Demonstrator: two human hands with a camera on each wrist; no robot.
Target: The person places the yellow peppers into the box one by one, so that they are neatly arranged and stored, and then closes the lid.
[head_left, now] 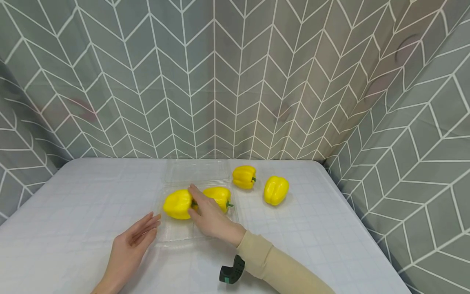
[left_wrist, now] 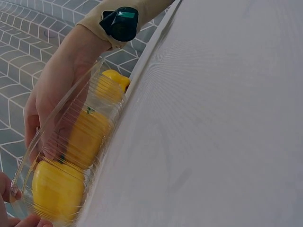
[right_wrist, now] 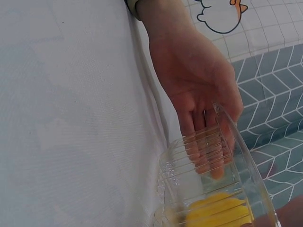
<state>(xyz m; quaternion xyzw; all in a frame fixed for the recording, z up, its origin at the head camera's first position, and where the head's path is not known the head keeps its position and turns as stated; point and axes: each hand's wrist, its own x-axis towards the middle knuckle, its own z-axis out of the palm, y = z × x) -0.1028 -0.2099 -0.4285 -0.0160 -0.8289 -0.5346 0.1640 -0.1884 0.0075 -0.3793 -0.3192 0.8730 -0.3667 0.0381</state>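
A clear plastic clamshell container [head_left: 176,234] stands unfolded on the table, its lid [head_left: 196,171] lying back. Two yellow bell peppers rest inside: a left bell pepper [head_left: 177,204], and a second bell pepper [head_left: 220,197] with its green stem to the right. My right hand [head_left: 211,216] reaches over the container, thumb and fingers set around the stem end of the left bell pepper. At the container's left end is my left hand [head_left: 128,245], fingers extended and close together by the wall. In the right wrist view its fingers show through the clear wall.
Right of the container lie two more yellow bell peppers, one further back [head_left: 244,177] and one nearer [head_left: 276,190]. A white cloth covers the table [head_left: 312,245]. Patterned grey curtains [head_left: 235,81] hang behind it and along the right side.
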